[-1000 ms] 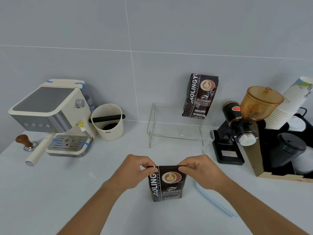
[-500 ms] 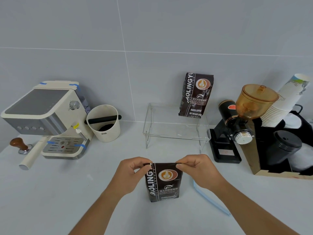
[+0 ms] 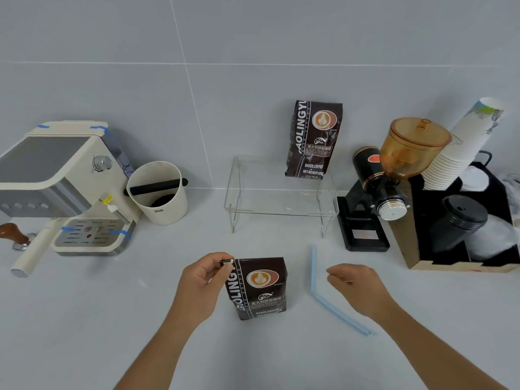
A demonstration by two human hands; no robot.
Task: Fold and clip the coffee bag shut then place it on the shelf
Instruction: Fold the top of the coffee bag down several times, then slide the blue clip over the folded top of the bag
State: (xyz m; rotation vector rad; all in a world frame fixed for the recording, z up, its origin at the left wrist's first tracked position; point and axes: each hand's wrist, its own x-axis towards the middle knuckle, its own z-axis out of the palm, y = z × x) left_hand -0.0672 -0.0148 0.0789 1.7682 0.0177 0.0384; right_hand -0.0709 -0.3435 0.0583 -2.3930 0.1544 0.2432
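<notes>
Grey tiled wall behind, pale desk (image 3: 84, 319) below, cluttered at both ends: espresso machine (image 3: 64, 187) at left of frame, knock box (image 3: 157, 192) next to it, grinder (image 3: 394, 175) and cup stack (image 3: 461, 144) at right. Clear acrylic shelf (image 3: 281, 204) sits centre frame against the wall, second coffee bag (image 3: 313, 139) already standing on its right rear part.

Task coffee bag (image 3: 260, 288) stands upright on the desk, lower centre, well in front of the shelf, top folded down flat. Foil-type pouch, so likely crinkly and a bit slick; the fold probably wants to spring open if released (judgement, not seen). Part-full by its squat shape, probably moderate weight, bottom-heavy, stands on its own. Best hold: pinch the folded top edge at the corners while clipping, then grip around the body for the lift.

Left hand (image 3: 202, 288) is closed in a pinch, thumb and fingers on the bag's top left corner, holding the fold down. Right hand (image 3: 357, 288) is off the bag, loosely curled, fingers partly apart, gripping nothing; it hovers just beside the blue clip (image 3: 329, 298), which lies on the desk right of the bag, opened into a bent V. Contact between hand and clip cannot be confirmed.

Clip not yet on the bag; shelf placement not yet done.
</notes>
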